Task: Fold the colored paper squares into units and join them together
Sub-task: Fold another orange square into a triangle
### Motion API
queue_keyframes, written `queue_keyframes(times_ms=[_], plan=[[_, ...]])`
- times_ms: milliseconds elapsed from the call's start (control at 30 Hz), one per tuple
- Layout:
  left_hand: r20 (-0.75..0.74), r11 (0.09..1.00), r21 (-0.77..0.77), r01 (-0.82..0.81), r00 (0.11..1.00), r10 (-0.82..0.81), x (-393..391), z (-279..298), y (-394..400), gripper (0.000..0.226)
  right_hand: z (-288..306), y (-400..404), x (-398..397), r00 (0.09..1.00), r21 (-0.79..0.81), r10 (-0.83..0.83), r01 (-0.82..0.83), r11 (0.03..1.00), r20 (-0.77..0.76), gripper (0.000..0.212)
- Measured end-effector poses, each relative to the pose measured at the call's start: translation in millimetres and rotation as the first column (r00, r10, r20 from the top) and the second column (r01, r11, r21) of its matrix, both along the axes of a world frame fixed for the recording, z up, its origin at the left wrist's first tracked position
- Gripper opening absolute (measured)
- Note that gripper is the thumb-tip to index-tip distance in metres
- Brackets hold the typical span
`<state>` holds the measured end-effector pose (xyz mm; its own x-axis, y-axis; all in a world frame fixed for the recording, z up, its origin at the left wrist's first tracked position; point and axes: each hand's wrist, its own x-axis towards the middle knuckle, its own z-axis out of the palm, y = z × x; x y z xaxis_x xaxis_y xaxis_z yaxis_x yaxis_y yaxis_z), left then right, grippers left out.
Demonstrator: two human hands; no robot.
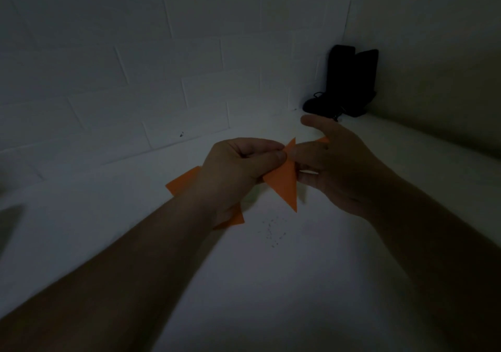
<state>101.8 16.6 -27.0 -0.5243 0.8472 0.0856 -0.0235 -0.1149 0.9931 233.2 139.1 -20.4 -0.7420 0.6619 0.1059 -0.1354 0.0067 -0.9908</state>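
Observation:
A folded orange paper piece (283, 182) hangs in the air between both hands, one sharp tip pointing down and one up. My left hand (238, 167) pinches its left side between thumb and fingers. My right hand (333, 167) grips its right side, with the index finger raised and a small orange corner showing above the knuckles. More orange paper (181, 182) lies flat on the white table (271, 270) under my left wrist, with a second corner visible below the wrist; the wrist hides most of it. The scene is dim.
A black object with a cord (349, 80) stands in the far right corner against the white brick wall. Small dark specks (272, 233) dot the table just below the hands. A dark shape shows at the left edge.

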Motion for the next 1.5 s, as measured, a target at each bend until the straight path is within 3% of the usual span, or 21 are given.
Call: queue_keyframes(times_ms=[400, 533, 767, 1067, 1167, 1500], plan=[[0.227, 0.997, -0.028, -0.072, 0.971, 0.077, 0, 7, 0, 0.014, 1, -5, -1, 0.994, -0.154, 0.052, -0.037, 0.987, 0.095, 0.080], [0.220, 0.994, -0.063, -0.093, 0.970, 0.105, 0, 7, 0, 0.014, -2, -2, -3, 0.989, -0.141, 0.062, -0.043, 0.989, 0.137, 0.080], [0.224, 0.996, -0.037, -0.079, 0.971, 0.086, -1, 7, -1, 0.013, 0, -6, -6, 0.997, -0.176, 0.032, -0.019, 0.984, 0.072, 0.075], [0.104, 0.999, -0.036, -0.030, 0.994, 0.034, 3, 2, 1, 0.020, 2, -9, -6, 0.998, -0.113, -0.056, 0.053, 0.992, -0.016, 0.072], [0.095, 0.998, -0.026, -0.055, 0.994, 0.058, 2, 2, 0, 0.020, 3, -12, -6, 1.000, -0.119, -0.015, 0.016, 0.993, 0.009, 0.075], [0.161, 0.996, -0.016, -0.092, 0.982, 0.094, 0, 5, 1, 0.015, 2, -10, -5, 0.999, -0.110, 0.009, -0.004, 0.994, 0.045, 0.075]])
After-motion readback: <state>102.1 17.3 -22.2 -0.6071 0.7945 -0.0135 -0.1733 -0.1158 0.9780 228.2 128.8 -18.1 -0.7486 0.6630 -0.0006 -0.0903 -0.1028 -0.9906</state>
